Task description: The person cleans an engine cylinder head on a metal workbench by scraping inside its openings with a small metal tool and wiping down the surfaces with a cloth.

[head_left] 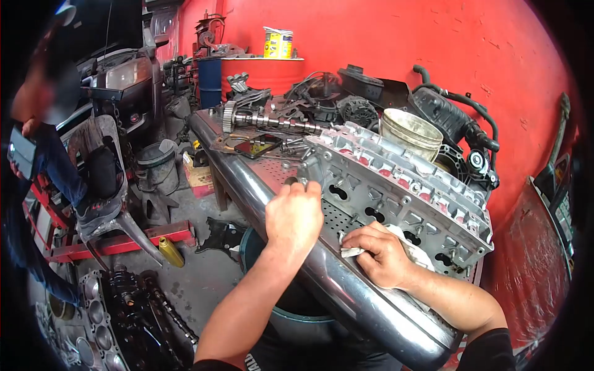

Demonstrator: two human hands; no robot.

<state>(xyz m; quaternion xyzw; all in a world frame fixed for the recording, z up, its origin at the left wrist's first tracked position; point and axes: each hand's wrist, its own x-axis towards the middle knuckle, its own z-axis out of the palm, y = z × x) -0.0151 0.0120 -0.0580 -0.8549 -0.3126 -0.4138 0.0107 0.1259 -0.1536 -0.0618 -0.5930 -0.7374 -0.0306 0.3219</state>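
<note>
Here the left hand (294,216) rests on the near left corner of the cylinder head (396,191), fingers curled over its edge in a loose grip. The right hand (382,255) is closed around a white rag (413,252), pressing it against the near side of the head, with a scrap of the cloth poking out by the thumb. The head lies tilted on a perforated metal bench (278,176), running from near right to far left, and the bench's rounded chrome edge (346,290) passes just under both hands. A pale bucket (409,131) stands just behind the head, and a camshaft (272,119) lies farther off to the left beside a phone (257,146). At far left another person (43,123) sits holding a phone of their own. An engine block (93,315) lies on the floor at near left.
</note>
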